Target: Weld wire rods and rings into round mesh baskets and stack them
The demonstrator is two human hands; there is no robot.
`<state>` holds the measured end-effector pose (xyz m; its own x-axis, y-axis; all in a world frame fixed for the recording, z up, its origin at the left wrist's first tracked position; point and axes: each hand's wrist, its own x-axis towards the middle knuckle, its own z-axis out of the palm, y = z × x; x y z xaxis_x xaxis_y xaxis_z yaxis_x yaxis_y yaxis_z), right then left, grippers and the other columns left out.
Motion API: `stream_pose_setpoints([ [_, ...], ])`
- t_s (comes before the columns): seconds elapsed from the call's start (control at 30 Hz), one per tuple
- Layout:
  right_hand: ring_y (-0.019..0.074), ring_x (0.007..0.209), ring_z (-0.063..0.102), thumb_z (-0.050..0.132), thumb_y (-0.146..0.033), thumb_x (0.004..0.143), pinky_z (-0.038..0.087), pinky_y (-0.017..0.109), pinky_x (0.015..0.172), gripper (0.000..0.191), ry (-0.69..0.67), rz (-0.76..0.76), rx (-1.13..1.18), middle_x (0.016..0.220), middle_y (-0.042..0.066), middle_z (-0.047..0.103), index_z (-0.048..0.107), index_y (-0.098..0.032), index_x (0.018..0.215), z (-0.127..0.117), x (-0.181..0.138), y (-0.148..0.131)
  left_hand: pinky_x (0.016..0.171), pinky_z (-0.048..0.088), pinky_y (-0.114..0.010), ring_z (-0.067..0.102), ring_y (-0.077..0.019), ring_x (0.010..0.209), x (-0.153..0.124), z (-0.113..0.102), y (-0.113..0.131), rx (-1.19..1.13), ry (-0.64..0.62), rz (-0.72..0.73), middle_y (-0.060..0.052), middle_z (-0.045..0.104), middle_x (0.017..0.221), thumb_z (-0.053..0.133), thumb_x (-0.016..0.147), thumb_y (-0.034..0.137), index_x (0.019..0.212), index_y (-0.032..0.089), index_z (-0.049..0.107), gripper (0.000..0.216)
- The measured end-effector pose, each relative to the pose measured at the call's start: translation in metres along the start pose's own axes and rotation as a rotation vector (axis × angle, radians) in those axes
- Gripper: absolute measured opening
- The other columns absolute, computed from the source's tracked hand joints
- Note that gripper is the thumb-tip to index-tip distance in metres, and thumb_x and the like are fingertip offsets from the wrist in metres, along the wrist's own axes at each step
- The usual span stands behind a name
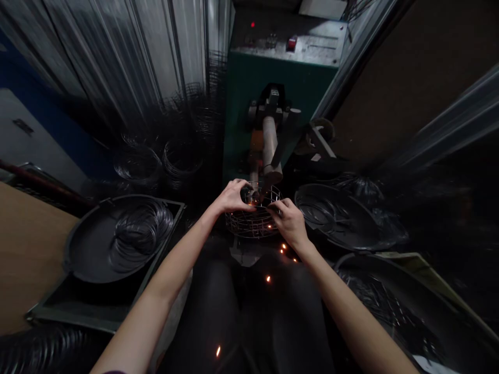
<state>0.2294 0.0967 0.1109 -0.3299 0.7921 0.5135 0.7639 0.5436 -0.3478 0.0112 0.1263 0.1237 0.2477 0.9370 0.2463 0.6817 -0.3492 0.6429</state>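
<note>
A round wire basket (253, 226) sits at the lower end of a spot welder (268, 137), above my lap. My left hand (236, 196) curves around the basket's left side, thumb and fingers on its wires beside the welding tip (254, 195). On the right, my right hand (287, 217) pinches a thin wire (262, 207) lying across the basket's near side; fingertips partly hide it. Orange sparks (284, 246) glow at the tip and drop over my dark trousers.
Left stands a black basin (91, 244) with coiled wire rings (142, 228) on a metal-framed stand. At right are another black basin (335, 213) and a lower one with wire pieces (390, 306). The green welder cabinet (315, 83) stands ahead, corrugated sheet (128, 57) left.
</note>
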Motion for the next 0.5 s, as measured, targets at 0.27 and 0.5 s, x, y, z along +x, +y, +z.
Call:
stream_pose_setpoints([
  [0.27, 0.0172, 0.078, 0.061, 0.051, -0.044, 0.088, 0.047, 0.028, 0.073, 0.031, 0.054, 0.093, 0.118, 0.091, 0.007, 0.065, 0.065, -0.018, 0.098, -0.016, 0.002, 0.007, 0.105, 0.037, -0.048, 0.044, -0.0303, 0.118, 0.012, -0.002, -0.012, -0.122, -0.002, -0.011, -0.009, 0.049, 0.122, 0.083, 0.055, 0.042, 0.123, 0.02, 0.05, 0.078],
  [0.5, 0.0296, 0.075, 0.065, 0.047, -0.057, 0.075, 0.052, 0.043, 0.07, 0.041, -0.144, 0.804, -0.215, 0.082, 0.011, 0.068, 0.064, -0.021, 0.082, -0.088, -0.172, 0.115, 0.117, 0.018, -0.05, 0.02, -0.0341, 0.14, -0.05, 0.014, -0.092, -0.458, -0.02, -0.07, -0.017, 0.019, 0.15, 0.086, 0.05, 0.048, 0.145, 0.02, 0.013, 0.123],
])
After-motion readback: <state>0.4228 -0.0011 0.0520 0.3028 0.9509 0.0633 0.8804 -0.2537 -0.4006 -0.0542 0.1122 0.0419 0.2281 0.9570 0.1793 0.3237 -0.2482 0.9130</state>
